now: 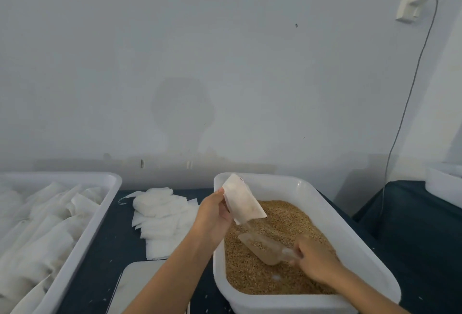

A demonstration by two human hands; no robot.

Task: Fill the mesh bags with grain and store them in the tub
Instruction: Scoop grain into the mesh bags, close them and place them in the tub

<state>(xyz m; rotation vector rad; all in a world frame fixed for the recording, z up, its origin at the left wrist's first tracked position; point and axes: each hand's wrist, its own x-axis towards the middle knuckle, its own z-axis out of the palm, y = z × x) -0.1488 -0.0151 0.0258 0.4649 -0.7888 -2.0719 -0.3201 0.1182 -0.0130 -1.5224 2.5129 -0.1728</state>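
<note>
My left hand (pixel 214 216) holds a white mesh bag (pixel 243 201) tilted above the grain tub. My right hand (pixel 313 258) grips the handle of a clear plastic scoop (pixel 262 247) that carries some grain and lies over the brown grain (pixel 280 271). The grain fills a white tub (pixel 350 233) at the centre right. A pile of flat empty mesh bags (pixel 162 216) lies on the dark table to the left of that tub. At the far left a white tub (pixel 87 233) holds several filled white bags (pixel 37 233).
A white scale or tray (pixel 140 286) sits at the near edge between the two tubs. Another white container (pixel 445 186) stands at the far right. A cable (pixel 410 93) hangs down the wall from a socket. Loose grains dot the dark table (pixel 117 238).
</note>
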